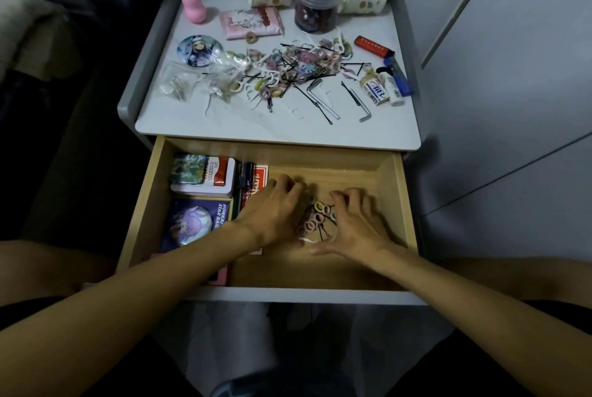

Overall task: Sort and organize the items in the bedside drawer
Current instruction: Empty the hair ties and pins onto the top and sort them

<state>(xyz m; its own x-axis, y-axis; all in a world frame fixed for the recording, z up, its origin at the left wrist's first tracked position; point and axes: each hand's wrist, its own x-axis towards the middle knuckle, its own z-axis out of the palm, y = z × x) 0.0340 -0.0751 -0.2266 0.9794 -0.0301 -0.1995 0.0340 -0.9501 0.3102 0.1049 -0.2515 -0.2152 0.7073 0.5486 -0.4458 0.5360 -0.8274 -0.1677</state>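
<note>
Wooden drawer (pixel 400 204): pulled out beneath the counter (pixel 368 130).
Pile of hair ties and bobby pins (pixel 317 219): on the drawer floor, right of the middle, lying between the two hands.
Left hand (pixel 275 211): fingers curled over the pile's left edge; I cannot tell whether they pinch anything.
Right hand (pixel 355 227): fingers spread and bent, thumb out, closing on the pile from the right without gripping it.
Step in hand: probably raking the last loose bits together for lifting out.
Next move: a two-handed scoop that keeps the thin pins from slipping through.
Drawer's left side: tin (pixel 205 183) and badge card (pixel 195 223) set in a row.
Counter: a larger heap (pixel 304 66) of ties and pins, with a lidded jar (pixel 316 4) behind it.
</note>
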